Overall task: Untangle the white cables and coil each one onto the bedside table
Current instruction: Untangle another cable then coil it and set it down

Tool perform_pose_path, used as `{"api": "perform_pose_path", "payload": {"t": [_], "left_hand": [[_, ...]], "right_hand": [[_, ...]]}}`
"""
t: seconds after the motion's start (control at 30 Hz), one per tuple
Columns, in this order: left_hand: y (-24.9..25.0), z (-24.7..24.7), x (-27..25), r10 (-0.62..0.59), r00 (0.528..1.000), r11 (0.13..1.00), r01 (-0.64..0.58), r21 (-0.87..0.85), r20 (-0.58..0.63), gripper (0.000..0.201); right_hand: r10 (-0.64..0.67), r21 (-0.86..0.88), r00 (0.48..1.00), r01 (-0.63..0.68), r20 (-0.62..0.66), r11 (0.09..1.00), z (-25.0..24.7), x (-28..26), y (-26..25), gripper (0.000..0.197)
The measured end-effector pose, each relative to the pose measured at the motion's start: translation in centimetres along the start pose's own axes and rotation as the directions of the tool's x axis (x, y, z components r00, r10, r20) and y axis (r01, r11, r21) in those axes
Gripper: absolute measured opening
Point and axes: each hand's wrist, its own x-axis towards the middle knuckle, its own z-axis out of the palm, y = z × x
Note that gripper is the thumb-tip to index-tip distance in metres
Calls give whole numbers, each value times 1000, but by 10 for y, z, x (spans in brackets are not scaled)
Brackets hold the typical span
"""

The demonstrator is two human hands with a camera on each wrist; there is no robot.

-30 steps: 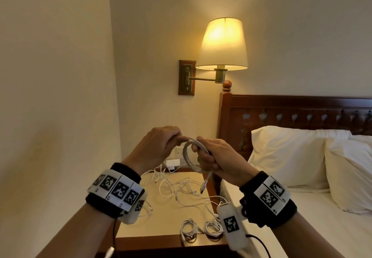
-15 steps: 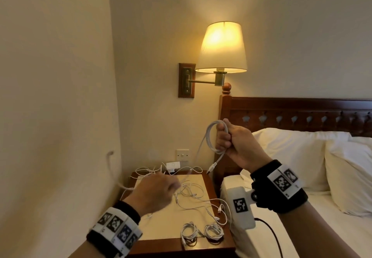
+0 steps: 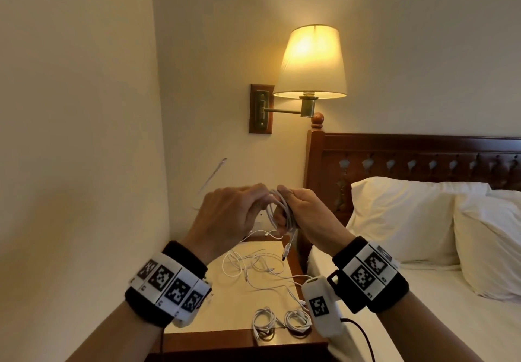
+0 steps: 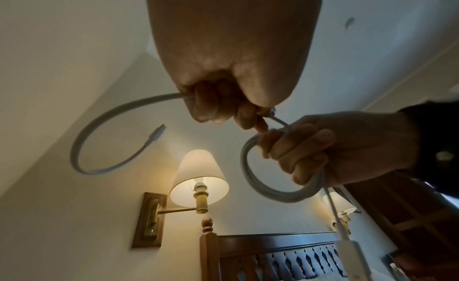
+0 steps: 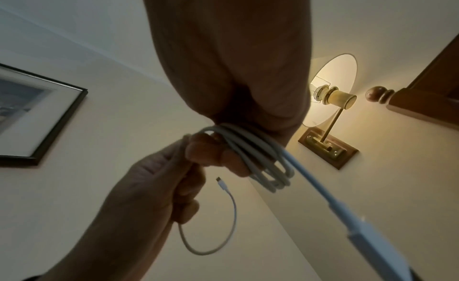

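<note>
Left hand (image 3: 231, 215) back up at right hand (image 3: 307, 217), pinching the cable tail (image 4: 104, 128) to feed another loop; right grips coil (image 5: 263, 159).

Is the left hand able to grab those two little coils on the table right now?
Probably not yet: the left hand is up gripping the cable. The coils lie uncovered below.

Lit wall lamp (image 3: 310, 62); wooden headboard (image 3: 408, 158)

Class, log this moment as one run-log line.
right hand: grips coiled white cable | left hand: pinches its loose end | two coils: on bedside table | tangle: remains
</note>
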Motion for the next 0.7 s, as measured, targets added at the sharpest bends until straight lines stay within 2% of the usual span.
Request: {"api": "perform_pose_path", "payload": {"t": [0.07,0.17,0.2,0.33,0.43,0.57,0.7], "left_hand": [[-8,7,1,-99,995,993,100,-67,11,27],[-17,19,-1,-219,975,931,223,-290,46,48],[-20,22,-2,-246,966,900,259,-351,81,49],[-24,30,-5,-297,915,734,401,-548,272,34],[-18,31,-4,-304,888,619,459,-637,344,38],[-13,35,-4,-310,883,521,467,-714,351,38],[-8,32,-5,-362,841,418,532,-736,403,40]], "right_hand": [[20,29,1000,-21,24,999,2,2,1,39],[67,113,996,-74,65,991,2,5,3,38],[82,137,994,-92,78,986,1,6,3,38],[123,162,982,-147,146,976,-3,9,5,38],[130,186,978,-161,165,969,-3,10,5,41],[115,228,980,-150,161,962,-1,11,3,42],[126,248,983,-156,133,956,0,13,5,42]]}}
